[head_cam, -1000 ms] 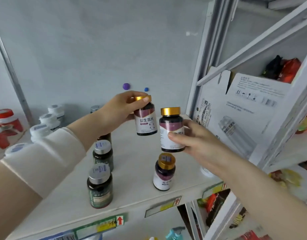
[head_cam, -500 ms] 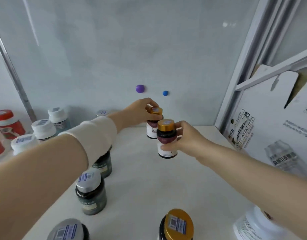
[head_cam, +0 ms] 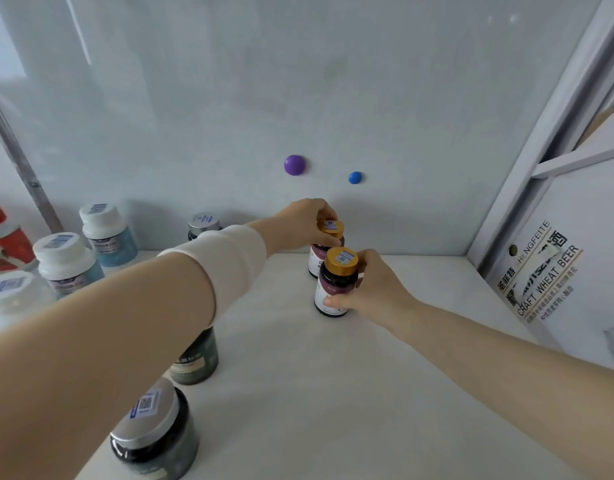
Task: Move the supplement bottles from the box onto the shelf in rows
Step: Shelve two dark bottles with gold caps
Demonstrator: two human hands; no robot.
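Two dark supplement bottles with gold caps stand on the white shelf (head_cam: 333,393), one behind the other near the back wall. My left hand (head_cam: 303,220) grips the rear bottle (head_cam: 328,233) by its cap from above. My right hand (head_cam: 371,289) wraps around the side of the front bottle (head_cam: 336,282), which rests on the shelf. Both bottles are upright and close together. A white sleeve covers my left forearm.
A row of dark bottles with silver caps (head_cam: 153,431) runs along the left under my left arm. White-capped bottles (head_cam: 65,261) stand further left. A cardboard beer box (head_cam: 558,282) leans at the right past the shelf post. Two magnets (head_cam: 294,164) stick on the back wall.
Both hands have carried their bottles down and toward the back wall; the bottles now sit on the shelf. My view has moved closer over the shelf.
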